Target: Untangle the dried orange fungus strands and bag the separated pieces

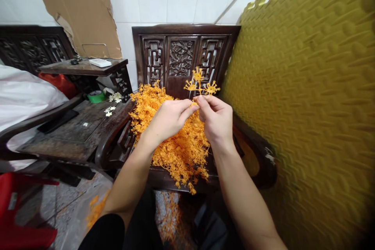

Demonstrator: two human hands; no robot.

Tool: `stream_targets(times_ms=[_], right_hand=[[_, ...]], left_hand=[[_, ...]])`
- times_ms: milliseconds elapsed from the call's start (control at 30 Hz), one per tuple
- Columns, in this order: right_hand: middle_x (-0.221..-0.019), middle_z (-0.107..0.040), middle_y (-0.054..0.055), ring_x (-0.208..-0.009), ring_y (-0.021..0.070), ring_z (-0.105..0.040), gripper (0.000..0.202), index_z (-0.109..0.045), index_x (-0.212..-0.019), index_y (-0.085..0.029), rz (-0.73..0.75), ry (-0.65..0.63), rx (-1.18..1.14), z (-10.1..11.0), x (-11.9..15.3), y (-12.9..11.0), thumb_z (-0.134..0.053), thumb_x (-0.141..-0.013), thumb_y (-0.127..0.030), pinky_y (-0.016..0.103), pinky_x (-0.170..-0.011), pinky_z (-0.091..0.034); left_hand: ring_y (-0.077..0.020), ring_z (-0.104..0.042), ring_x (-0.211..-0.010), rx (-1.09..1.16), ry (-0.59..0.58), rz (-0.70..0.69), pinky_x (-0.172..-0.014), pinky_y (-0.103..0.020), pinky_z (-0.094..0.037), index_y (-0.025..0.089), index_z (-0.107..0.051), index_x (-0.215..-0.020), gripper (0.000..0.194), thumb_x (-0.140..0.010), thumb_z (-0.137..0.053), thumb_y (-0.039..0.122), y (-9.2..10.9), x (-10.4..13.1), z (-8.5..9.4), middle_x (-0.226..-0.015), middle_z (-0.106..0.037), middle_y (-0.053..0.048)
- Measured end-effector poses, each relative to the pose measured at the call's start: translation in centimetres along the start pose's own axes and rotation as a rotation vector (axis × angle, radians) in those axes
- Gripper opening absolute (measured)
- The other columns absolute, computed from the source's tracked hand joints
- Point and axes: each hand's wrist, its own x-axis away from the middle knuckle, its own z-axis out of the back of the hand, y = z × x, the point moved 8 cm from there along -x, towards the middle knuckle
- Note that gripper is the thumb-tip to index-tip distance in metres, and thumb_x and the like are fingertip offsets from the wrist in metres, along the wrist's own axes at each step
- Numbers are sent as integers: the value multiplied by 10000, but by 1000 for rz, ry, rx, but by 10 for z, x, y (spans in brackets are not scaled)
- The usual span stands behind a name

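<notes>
Between its thumb and fingertips, my right hand (218, 119) pinches an orange plastic-looking flower sprig (199, 86). Three spiky heads spread upward from its stem. My left hand (170, 119) is closed in a pinch right beside the right fingertips, and a small orange piece (193, 104) shows at its thumb and fingers. Whether that piece is joined to the sprig is hidden by the fingers. Below both hands, a large heap of similar orange sprigs (181, 152) covers much of the seat of a dark carved wooden chair (181, 86).
A yellow textured foam mat (304, 86) stands upright at the right. On the left, a wooden seat (67, 133) carries green tape (96, 96) and pale flower pieces (110, 110). A red stool (26, 211) and a clear container (79, 211) with orange pieces are lower left.
</notes>
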Motion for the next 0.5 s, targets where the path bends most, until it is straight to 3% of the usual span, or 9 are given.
stream_targets(times_ms=[100,233,267,333,400,500], right_hand=[[-628,-528,-30,-505,63,-358,322,-767,-844,-188,-26,107,-82,14,-10,9,-880,-763,-478,245,-459,-242],[-479,-340,-114,-429,43,-235,458,-647,-729,-199,-53,411,-167,70,-32,32,-939,-610,-531,226,-407,-213],[-477,-332,-118,-423,37,-210,467,-643,-730,-196,-85,399,-151,78,-37,37,-944,-599,-529,223,-399,-178],[-495,-342,-110,-424,34,-211,441,-666,-739,-185,-101,305,-113,83,-42,40,-939,-623,-510,225,-405,-142],[-540,-399,-85,-438,35,-245,377,-726,-792,-174,-72,174,-68,73,-40,35,-916,-692,-485,226,-420,-142],[-659,-571,-25,-498,65,-407,295,-802,-935,-199,30,57,61,49,-26,19,-842,-816,-465,225,-452,-295]], left_hand=[[-139,-426,-628,39,29,-28,-664,-308,-314,199,-456,-670,397,-1054,-500,290,18,4,-3,-668,-493,2],[-120,-396,-581,169,65,-30,-629,-314,-314,201,-424,-629,400,-1013,-524,247,44,14,6,-613,-444,14],[-115,-402,-575,235,84,9,-616,-309,-316,199,-455,-636,378,-1002,-532,249,41,15,10,-610,-455,13],[-103,-394,-548,467,134,149,-564,-286,-298,197,-532,-677,296,-967,-544,255,18,13,15,-598,-463,17],[-85,-320,-486,812,176,325,-491,-254,-229,200,-549,-700,225,-912,-545,274,-18,10,10,-559,-399,40],[-51,-232,-430,1229,147,492,-435,-220,-139,194,-474,-660,209,-826,-551,294,-59,4,-12,-582,-360,48]])
